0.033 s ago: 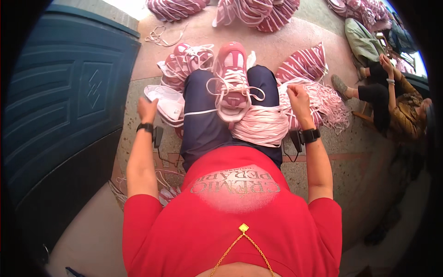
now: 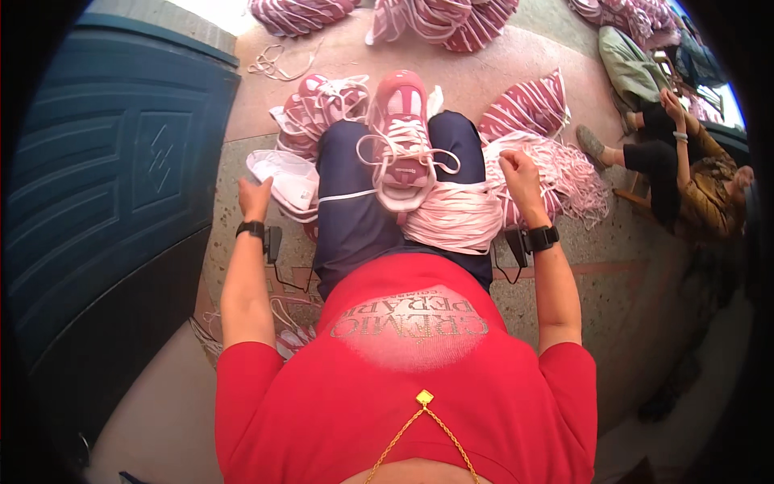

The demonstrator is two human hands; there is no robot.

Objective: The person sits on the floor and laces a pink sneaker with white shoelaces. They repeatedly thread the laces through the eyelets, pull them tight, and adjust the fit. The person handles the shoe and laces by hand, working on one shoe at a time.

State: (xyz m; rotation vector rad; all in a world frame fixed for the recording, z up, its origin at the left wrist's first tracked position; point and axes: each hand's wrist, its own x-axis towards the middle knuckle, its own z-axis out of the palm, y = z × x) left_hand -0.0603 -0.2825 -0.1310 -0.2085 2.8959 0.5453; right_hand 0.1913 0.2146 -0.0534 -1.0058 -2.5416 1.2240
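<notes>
A pink and white sneaker (image 2: pixel 403 145) rests on my thighs with its toe away from me. Its white laces are threaded and hang in loose loops on both sides. To its right, a thick bundle of pale pink laces (image 2: pixel 454 218) lies across my right thigh. My left hand (image 2: pixel 255 198) is held out at the left, thumb apart from the fingers, with nothing visible in it. Close beside it is a whitish shoe piece (image 2: pixel 286 179). My right hand (image 2: pixel 522 179) is raised in a loose fist in front of loose pink laces (image 2: pixel 556 165); no held thing shows.
A blue panelled door (image 2: pixel 137 153) stands at the left. Laced pink shoes (image 2: pixel 326 101) lie beyond my left knee. Striped pink bundles (image 2: pixel 524 105) lie on the floor to the right and at the far side. Another person (image 2: pixel 685 161) sits at the right.
The view has shifted very slightly, moving the scene a little left. My left hand has turned a little; the sneaker and my right hand stay in place.
</notes>
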